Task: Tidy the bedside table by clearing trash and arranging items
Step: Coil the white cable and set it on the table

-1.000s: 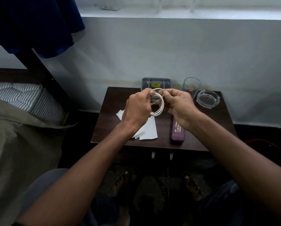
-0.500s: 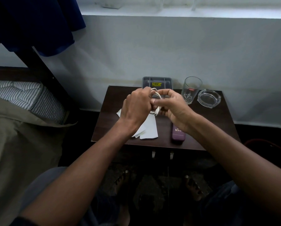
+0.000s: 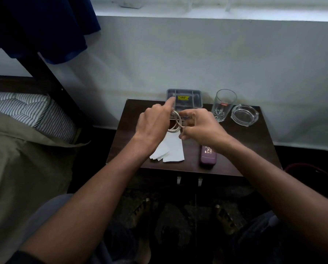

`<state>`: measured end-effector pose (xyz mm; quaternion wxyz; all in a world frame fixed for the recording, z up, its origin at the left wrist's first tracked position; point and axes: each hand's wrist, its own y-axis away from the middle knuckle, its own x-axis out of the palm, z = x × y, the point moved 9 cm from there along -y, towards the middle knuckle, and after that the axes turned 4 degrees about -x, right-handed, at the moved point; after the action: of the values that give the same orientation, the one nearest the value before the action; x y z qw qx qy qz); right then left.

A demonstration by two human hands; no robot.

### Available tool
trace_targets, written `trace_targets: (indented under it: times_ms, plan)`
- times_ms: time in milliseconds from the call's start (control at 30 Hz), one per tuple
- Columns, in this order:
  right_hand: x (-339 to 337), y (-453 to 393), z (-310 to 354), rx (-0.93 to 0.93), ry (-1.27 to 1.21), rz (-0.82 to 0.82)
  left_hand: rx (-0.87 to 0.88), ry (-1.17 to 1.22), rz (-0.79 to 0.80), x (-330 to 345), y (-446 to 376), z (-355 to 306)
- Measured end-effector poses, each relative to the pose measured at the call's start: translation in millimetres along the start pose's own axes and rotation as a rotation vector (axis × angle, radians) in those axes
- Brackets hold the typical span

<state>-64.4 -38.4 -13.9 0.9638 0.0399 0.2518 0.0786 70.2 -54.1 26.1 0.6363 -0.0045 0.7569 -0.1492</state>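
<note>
Centre frame, above the bedside table [image 3: 254, 149]: left hand [image 3: 155, 122] and right hand [image 3: 201, 126] both pinch a coiled white cable [image 3: 177, 123], index of left extended. White papers [image 3: 170, 149] lie below; purple case [image 3: 207, 155] lower right.

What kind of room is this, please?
Most likely a bedroom: a bed with a striped mattress stands on the left, a small dark bedside table stands against the wall, and a drinking glass is on the table.
</note>
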Motion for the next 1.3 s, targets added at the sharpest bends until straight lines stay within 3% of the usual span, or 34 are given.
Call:
trace_targets:
  times_ms: [167,267,400,567,833,967,1167,1300]
  plan:
    - [-29,-2,5,-0.065,0.073,-0.041,-0.105,0.007,0.15,14,-8,35]
    - [-43,-6,-1,-0.077,0.142,-0.208,-0.02,0.069,0.115,7,-10,22]
    - [-42,-5,-16,-0.034,0.041,-0.354,0.017,0.404,0.023,0,-12,15]
    - [-7,-1,-15,0.029,-0.583,-0.217,-0.046,0.675,-0.078,-10,-7,8]
    - [17,1,-4,0.198,-1.156,-0.046,-0.055,0.252,-0.276,-27,4,7]
    - [20,2,-3,0.198,-1.115,-0.002,-0.02,0.195,-0.266,-26,7,2]
    - [23,-5,-4,0.186,-1.096,0.023,-0.08,0.567,-0.109,-5,-6,13]
    - [23,-11,1,0.138,-1.009,0.001,-0.093,0.588,-0.056,2,-13,21]
